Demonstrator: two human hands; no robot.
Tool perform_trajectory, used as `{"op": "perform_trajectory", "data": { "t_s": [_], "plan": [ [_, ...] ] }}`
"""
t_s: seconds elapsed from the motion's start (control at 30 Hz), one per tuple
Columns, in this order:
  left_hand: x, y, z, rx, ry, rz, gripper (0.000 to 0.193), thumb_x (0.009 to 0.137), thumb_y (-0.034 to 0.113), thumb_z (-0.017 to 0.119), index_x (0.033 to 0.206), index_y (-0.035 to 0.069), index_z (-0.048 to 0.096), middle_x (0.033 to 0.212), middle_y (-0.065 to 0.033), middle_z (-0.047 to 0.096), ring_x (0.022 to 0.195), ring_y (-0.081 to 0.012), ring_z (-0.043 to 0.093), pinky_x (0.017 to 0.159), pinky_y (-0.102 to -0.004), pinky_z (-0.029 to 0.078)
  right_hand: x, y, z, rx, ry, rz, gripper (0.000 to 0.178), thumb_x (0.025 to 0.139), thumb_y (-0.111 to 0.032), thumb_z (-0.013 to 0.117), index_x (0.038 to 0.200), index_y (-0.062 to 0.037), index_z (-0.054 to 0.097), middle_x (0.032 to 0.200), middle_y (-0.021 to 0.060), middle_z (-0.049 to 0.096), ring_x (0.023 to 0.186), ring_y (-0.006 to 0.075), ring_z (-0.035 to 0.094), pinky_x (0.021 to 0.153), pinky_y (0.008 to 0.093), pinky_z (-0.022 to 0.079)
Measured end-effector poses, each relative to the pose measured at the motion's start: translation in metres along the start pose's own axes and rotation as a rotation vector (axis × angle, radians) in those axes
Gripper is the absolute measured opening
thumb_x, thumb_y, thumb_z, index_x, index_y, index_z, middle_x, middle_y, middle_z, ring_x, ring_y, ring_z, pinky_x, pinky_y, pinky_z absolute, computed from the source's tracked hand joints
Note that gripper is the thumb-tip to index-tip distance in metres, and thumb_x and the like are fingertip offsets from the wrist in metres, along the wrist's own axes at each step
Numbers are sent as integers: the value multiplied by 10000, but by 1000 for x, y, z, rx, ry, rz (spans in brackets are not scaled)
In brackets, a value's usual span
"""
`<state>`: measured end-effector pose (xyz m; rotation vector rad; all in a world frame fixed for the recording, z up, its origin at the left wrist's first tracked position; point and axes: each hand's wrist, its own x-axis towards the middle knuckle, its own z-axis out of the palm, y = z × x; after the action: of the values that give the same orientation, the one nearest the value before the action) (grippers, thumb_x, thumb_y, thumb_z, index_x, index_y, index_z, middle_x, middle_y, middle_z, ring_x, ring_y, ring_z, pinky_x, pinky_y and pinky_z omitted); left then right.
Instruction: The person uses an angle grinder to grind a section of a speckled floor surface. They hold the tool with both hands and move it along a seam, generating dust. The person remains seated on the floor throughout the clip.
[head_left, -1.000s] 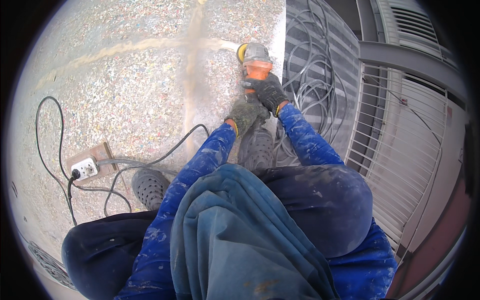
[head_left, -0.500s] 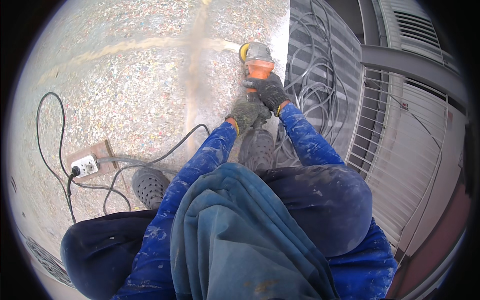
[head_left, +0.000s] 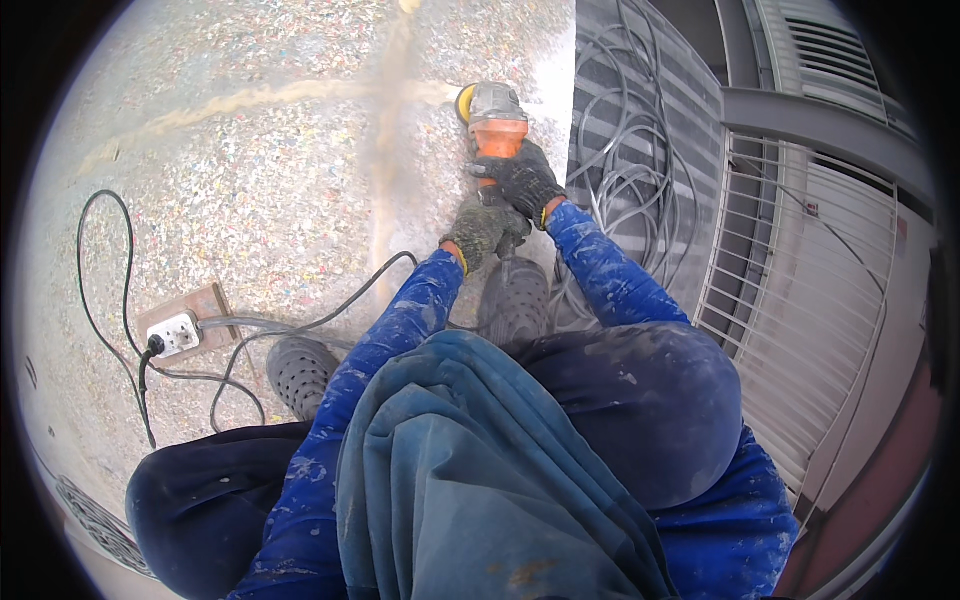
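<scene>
Both gloved hands grip an angle grinder (head_left: 499, 136) with an orange body, a grey head and a yellow disc (head_left: 465, 103) on its left side. My right hand (head_left: 523, 181), in a dark glove, wraps round the front of the body. Behind it, my left hand (head_left: 480, 228), in a grey-green glove, closes on the rear end, which the fingers mostly hide. The disc is at the speckled floor panel (head_left: 270, 190), beside a pale band (head_left: 270, 95) that crosses it; whether it touches cannot be told.
To the left, a white power socket (head_left: 176, 334) on a wooden board has a black plug and looping cable (head_left: 82, 240). Coiled grey cables (head_left: 640, 150) lie on the striped surface at right, next to a white metal railing (head_left: 790, 270). My grey perforated shoes (head_left: 515, 300) are close behind the hands.
The grinder and both hands have shifted a little to the left, away from the panel's right edge. Both hands keep their hold.
</scene>
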<state>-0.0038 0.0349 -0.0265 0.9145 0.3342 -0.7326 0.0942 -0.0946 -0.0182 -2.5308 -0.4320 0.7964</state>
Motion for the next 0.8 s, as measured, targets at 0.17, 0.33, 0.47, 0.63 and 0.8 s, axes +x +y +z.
{"op": "perform_trajectory", "data": {
  "t_s": [0.17,0.33,0.47,0.63,0.8],
  "plan": [
    [-1,4,6,-3,22,68,215,856,98,700,1042,5,646,917,-92,696,719,-165,657,606,-311,537,-6,-1,-11,-125,-27,-1,434,771,-399,744,1202,-374,694,1168,48,678,1044,281,628,910,414,493],
    [-4,15,16,222,-28,65,218,880,81,672,1082,7,639,934,-77,679,827,-175,650,708,-326,544,-22,-4,-22,-369,23,-83,449,773,-387,741,1218,-356,688,1148,54,690,1036,290,637,908,432,490],
    [-4,14,24,28,11,24,222,906,100,631,1111,20,657,974,-82,685,887,-181,646,783,-328,533,-27,1,-23,-379,7,-4,456,770,-401,737,1220,-344,687,1136,52,693,1029,295,638,903,440,488],
    [-6,7,15,374,-5,157,212,895,106,633,1088,24,660,980,-90,688,884,-204,644,752,-330,521,-19,12,-9,-379,56,-193,431,777,-406,733,1203,-360,689,1114,55,695,1011,297,631,884,438,493],
    [-12,7,5,-135,65,80,164,723,79,786,834,33,675,682,-74,665,511,-172,609,457,-324,483,-6,-1,-3,-287,43,-175,403,794,-380,726,1195,-351,695,1079,58,696,984,295,628,856,423,504]
  ]
}}
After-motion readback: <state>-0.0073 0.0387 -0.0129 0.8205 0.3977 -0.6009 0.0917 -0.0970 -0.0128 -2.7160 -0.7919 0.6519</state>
